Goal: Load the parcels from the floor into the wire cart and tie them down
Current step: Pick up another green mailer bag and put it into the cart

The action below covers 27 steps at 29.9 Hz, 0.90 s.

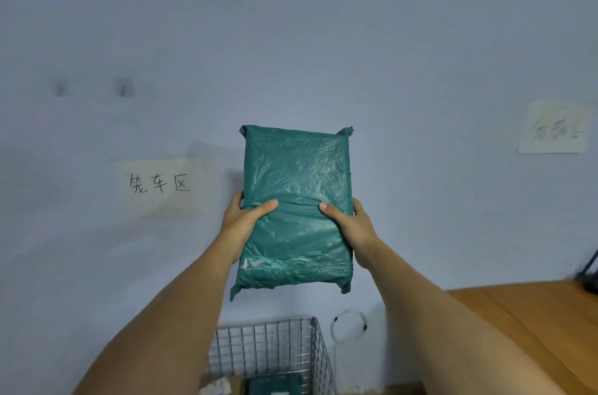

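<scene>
I hold a green plastic-wrapped parcel [296, 200] upright in front of the wall, well above the wire cart [318, 349]. My left hand [246, 220] grips its left edge with the thumb across the front. My right hand [349, 223] grips the right edge the same way. The cart's grey wire walls show at the bottom centre, below the parcel. Inside it lies another green parcel [275, 385], with something pale beside it, both cut off by the frame's bottom edge.
A pale blue wall fills the view, with a handwritten paper sign [158, 184] at left and another paper sign [555, 129] at right. A wooden table [534, 323] stands at lower right. A white cable loop [348, 326] hangs beside the cart.
</scene>
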### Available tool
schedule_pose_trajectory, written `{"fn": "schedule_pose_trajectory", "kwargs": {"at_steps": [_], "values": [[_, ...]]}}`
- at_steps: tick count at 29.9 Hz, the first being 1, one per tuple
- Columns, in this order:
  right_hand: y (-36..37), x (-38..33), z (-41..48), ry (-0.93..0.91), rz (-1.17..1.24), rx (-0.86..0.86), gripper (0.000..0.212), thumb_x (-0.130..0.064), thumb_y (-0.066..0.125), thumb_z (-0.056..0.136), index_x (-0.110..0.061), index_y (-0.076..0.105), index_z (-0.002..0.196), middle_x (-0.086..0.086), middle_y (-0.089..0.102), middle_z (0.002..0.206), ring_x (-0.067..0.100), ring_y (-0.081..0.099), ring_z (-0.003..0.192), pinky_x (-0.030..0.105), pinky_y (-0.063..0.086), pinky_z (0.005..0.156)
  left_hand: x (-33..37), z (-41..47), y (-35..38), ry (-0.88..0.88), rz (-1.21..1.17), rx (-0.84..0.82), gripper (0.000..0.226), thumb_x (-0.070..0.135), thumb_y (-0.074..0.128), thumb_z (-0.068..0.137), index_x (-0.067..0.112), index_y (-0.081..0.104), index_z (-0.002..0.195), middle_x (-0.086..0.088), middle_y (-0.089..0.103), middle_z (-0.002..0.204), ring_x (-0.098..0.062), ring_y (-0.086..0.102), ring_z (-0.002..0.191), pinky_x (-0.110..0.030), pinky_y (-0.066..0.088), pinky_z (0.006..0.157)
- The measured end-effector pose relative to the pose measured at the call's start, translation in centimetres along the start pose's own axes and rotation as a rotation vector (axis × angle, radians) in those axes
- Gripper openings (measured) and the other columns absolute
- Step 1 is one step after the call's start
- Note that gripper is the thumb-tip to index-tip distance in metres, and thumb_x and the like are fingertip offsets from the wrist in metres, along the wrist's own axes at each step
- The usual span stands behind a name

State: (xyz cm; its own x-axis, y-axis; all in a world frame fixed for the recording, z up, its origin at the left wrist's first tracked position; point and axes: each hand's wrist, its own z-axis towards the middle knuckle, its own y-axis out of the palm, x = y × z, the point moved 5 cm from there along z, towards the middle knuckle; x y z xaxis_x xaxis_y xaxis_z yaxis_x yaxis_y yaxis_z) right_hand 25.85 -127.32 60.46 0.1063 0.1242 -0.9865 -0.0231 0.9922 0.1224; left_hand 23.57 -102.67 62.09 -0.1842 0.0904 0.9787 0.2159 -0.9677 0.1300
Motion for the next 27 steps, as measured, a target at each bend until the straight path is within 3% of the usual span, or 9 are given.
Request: {"fn": "schedule_pose_trajectory", "kwargs": {"at_steps": [5,11,16,20,24,27], "values": [[1.3,9.9,1.4,0.144,-0.015,-0.025,0.079,-0.036,0.093,0.073,-0.023,0.052,0.139,0.004,0.073,0.117,0.019,0.078,0.089,0.033,0.062,0.068,-9.4,0.8,-3.7,-0.118,0.073,0.052,0.080,0.031,0.094,0.071,0.021,0.053,0.139,-0.001,0.071,0.122,-0.018,0.075,0.097,-0.035,0.062,0.077],[0.8,25.7,1.6,0.353,-0.069,-0.013,0.080,-0.038,0.093,0.072,-0.024,0.052,0.140,0.002,0.074,0.117,0.020,0.077,0.094,0.039,0.063,0.079,-24.6,0.4,-6.8,-0.314,0.108,0.096,0.081,0.031,0.094,0.072,0.019,0.050,0.138,0.003,0.067,0.120,-0.018,0.072,0.099,-0.032,0.059,0.075],[-1.5,40.2,-1.3,0.533,-0.077,0.007,0.075,-0.034,0.093,0.072,-0.023,0.055,0.136,0.002,0.075,0.117,0.021,0.077,0.097,0.046,0.062,0.087,-39.9,-3.4,-8.9,-0.539,0.051,0.119,0.091,0.035,0.101,0.055,0.021,0.057,0.134,-0.005,0.074,0.120,-0.029,0.077,0.099,-0.052,0.062,0.086],[-3.5,50.9,-4.7,0.691,-0.113,0.020,0.073,-0.036,0.096,0.069,-0.026,0.060,0.132,0.004,0.076,0.117,0.025,0.077,0.098,0.049,0.063,0.086,-51.4,-8.1,-10.0,-0.718,0.051,0.093,0.105,0.050,0.103,0.045,0.027,0.058,0.137,0.000,0.075,0.122,-0.024,0.077,0.100,-0.052,0.062,0.088],[-5.2,60.0,-7.5,0.828,-0.089,0.072,0.071,-0.024,0.094,0.071,-0.029,0.057,0.132,0.002,0.076,0.111,0.024,0.077,0.091,0.040,0.065,0.071,-61.3,-12.1,-10.7,-0.836,0.013,0.142,0.063,0.037,0.099,0.064,0.037,0.066,0.119,0.005,0.078,0.110,-0.023,0.077,0.098,-0.048,0.062,0.085],[-6.4,66.1,-10.2,0.920,-0.114,0.060,0.075,-0.025,0.094,0.071,-0.036,0.050,0.131,-0.001,0.072,0.114,0.022,0.074,0.094,0.034,0.063,0.065,-67.6,-15.1,-11.0,-0.913,0.005,0.139,0.067,0.042,0.095,0.068,0.031,0.065,0.127,0.003,0.076,0.117,-0.021,0.075,0.101,-0.044,0.062,0.085]]}}
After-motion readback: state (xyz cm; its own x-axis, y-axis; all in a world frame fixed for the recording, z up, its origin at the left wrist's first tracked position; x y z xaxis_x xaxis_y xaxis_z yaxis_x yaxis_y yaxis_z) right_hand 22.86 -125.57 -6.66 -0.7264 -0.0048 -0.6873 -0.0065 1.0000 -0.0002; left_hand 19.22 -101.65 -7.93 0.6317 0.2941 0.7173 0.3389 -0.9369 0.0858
